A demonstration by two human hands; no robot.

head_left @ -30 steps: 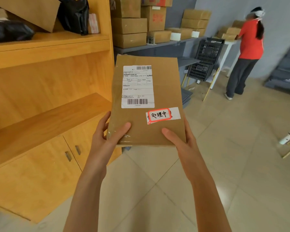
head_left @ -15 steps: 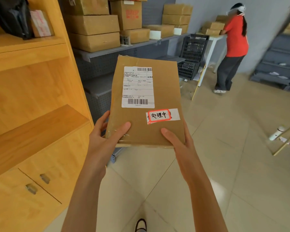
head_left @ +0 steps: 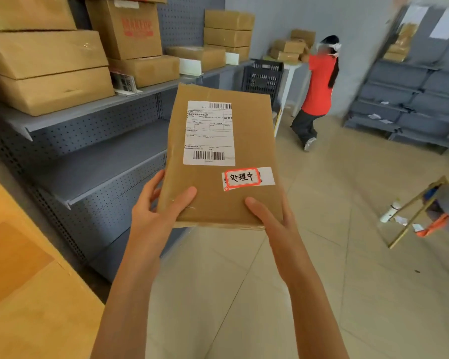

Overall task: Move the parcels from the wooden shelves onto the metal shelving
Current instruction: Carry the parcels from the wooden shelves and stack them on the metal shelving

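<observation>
A flat brown cardboard parcel (head_left: 252, 141) with a white shipping label and a red-bordered sticker is held up in front of me. My left hand (head_left: 156, 216) grips its lower left corner, thumb on top and fingers underneath. My right hand (head_left: 272, 221) grips the lower right corner the same way. The grey metal shelving (head_left: 99, 161) stands to the left of the parcel, its middle shelf bare. A corner of the wooden shelves (head_left: 24, 294) shows at the bottom left.
Stacked cardboard boxes (head_left: 47, 71) fill the metal shelving's upper shelf. A person in a red shirt (head_left: 318, 89) stands at a white table with a black crate (head_left: 262, 76) beside it. More grey shelving (head_left: 410, 99) lines the right wall. A gold-coloured frame (head_left: 415, 211) stands at the right.
My view has swung right, away from the wooden shelves toward the metal shelving, which is now closer. Both hands keep the same grip on the parcel.
</observation>
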